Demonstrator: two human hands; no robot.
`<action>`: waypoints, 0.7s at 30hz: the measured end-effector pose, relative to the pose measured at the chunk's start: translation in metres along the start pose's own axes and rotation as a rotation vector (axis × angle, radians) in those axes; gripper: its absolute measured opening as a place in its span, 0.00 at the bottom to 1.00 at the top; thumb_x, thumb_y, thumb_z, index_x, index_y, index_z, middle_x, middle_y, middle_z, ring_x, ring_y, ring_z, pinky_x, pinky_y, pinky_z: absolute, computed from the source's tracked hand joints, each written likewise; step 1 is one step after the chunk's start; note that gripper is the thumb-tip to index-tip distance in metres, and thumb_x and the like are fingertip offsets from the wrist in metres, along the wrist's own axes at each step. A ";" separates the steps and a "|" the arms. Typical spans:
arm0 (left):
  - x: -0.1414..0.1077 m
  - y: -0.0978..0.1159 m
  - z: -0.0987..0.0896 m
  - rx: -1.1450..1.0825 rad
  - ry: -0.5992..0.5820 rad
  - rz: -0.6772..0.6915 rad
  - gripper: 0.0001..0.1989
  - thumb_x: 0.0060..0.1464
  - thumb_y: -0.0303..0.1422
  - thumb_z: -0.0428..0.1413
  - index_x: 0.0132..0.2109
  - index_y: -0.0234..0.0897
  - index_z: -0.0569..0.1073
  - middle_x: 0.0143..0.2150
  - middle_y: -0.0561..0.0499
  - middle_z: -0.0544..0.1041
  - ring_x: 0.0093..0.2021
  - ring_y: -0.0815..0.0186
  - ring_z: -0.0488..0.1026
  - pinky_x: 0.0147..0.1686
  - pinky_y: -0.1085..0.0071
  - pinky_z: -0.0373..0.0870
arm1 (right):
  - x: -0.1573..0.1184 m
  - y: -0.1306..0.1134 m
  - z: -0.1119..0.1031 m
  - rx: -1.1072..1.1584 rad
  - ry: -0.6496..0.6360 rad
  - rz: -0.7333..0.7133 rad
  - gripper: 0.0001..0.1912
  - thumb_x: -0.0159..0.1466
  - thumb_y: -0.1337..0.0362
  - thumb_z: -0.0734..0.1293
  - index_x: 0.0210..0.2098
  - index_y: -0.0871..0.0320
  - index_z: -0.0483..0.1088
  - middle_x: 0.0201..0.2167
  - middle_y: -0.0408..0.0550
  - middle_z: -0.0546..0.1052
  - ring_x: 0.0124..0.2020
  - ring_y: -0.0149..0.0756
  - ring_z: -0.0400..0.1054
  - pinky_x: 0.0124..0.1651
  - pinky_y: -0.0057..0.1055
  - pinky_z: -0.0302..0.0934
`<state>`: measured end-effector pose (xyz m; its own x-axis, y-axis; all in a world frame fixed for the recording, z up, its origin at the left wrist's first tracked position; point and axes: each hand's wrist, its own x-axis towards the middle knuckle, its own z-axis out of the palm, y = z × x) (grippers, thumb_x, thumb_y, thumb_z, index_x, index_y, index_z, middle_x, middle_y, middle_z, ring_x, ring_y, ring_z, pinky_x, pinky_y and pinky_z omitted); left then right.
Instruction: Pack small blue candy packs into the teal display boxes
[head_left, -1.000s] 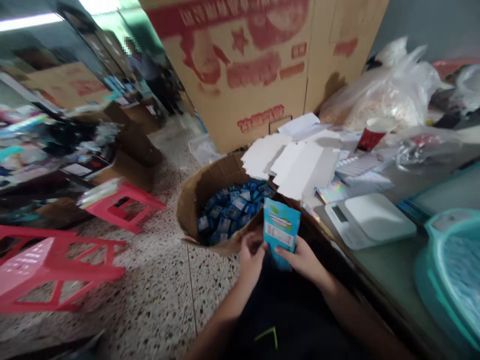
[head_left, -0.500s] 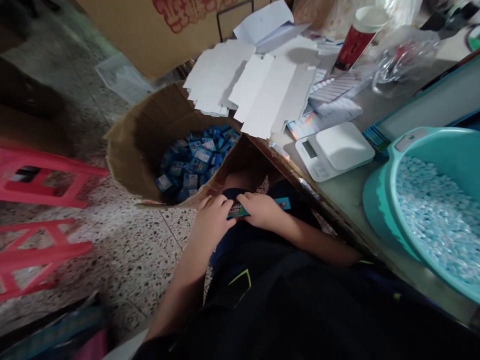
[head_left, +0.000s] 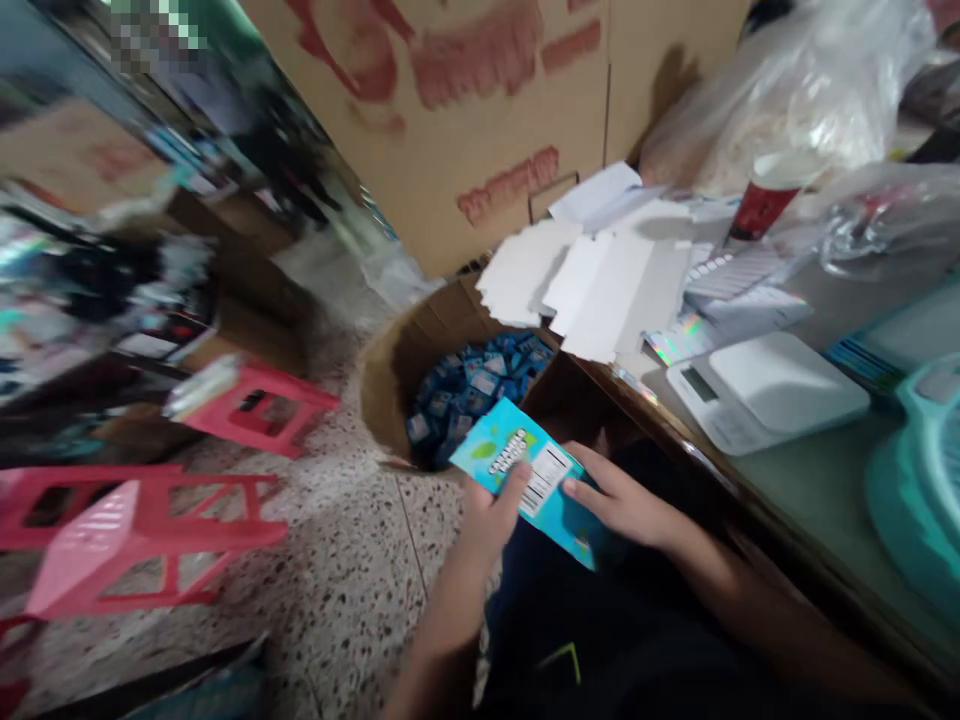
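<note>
A blue candy pack point(head_left: 546, 525) is held tilted over my lap, its printed face with green marks, lettering and a white barcode label turned up. I cannot tell whether it is a pouch or a flattened carton. My left hand point(head_left: 495, 505) grips its left side, thumb on the printed face and fingers hidden underneath. On the opposite side, my right hand point(head_left: 611, 495) pinches the pack's edge. Just beyond the pack stands an open cardboard box point(head_left: 390, 385) holding many small blue packs point(head_left: 480, 385).
On the table to the right are white flattened cartons point(head_left: 622, 285), a white scale point(head_left: 772, 390), a red cup point(head_left: 765, 205) and a turquoise tub point(head_left: 892, 480). Pink stools point(head_left: 255, 405) stand on the speckled floor at left. A large carton point(head_left: 480, 120) rises behind.
The pack, earlier mostly covered by both hands low on my lap, is now raised and its printed face shows. My view has tilted up and left.
</note>
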<state>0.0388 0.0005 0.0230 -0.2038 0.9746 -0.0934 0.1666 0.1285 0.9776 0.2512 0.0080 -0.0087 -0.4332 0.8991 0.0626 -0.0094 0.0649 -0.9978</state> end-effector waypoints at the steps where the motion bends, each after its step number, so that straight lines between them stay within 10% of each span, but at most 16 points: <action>1: 0.001 -0.003 0.003 -0.061 -0.017 -0.041 0.30 0.50 0.48 0.68 0.55 0.36 0.73 0.51 0.40 0.81 0.51 0.49 0.79 0.53 0.53 0.77 | -0.001 0.002 0.003 0.000 0.036 -0.002 0.34 0.72 0.48 0.64 0.72 0.55 0.59 0.66 0.57 0.69 0.65 0.48 0.67 0.69 0.51 0.59; 5: 0.012 -0.005 0.019 -0.203 0.002 0.043 0.36 0.47 0.45 0.71 0.59 0.40 0.66 0.54 0.42 0.79 0.51 0.53 0.79 0.52 0.58 0.76 | -0.003 0.012 0.004 0.008 0.129 -0.075 0.41 0.74 0.52 0.62 0.78 0.47 0.37 0.76 0.53 0.52 0.76 0.44 0.48 0.75 0.56 0.43; 10: 0.043 0.017 0.039 -0.288 0.296 0.300 0.33 0.43 0.46 0.72 0.50 0.40 0.66 0.40 0.50 0.77 0.37 0.64 0.77 0.39 0.70 0.74 | -0.011 0.012 0.022 -0.056 0.224 -0.169 0.34 0.72 0.54 0.65 0.74 0.47 0.54 0.75 0.53 0.54 0.76 0.49 0.47 0.75 0.59 0.42; 14: 0.060 0.032 0.043 -0.107 0.022 0.252 0.20 0.45 0.43 0.70 0.42 0.37 0.76 0.32 0.52 0.77 0.31 0.64 0.74 0.35 0.70 0.71 | -0.016 0.025 0.040 -0.135 0.048 -0.124 0.37 0.68 0.56 0.69 0.73 0.52 0.57 0.71 0.57 0.63 0.72 0.50 0.57 0.73 0.56 0.51; 21: 0.038 0.010 0.040 -0.415 0.054 0.087 0.22 0.47 0.47 0.69 0.41 0.36 0.77 0.36 0.48 0.82 0.36 0.60 0.78 0.39 0.68 0.73 | 0.001 0.042 0.005 -0.137 0.553 -0.210 0.33 0.71 0.55 0.65 0.72 0.50 0.56 0.73 0.57 0.58 0.74 0.51 0.53 0.73 0.57 0.51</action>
<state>0.0709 0.0459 0.0215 -0.2581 0.9661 -0.0083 -0.2147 -0.0490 0.9755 0.2454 0.0092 -0.0507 0.0987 0.9503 0.2954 0.0882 0.2873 -0.9538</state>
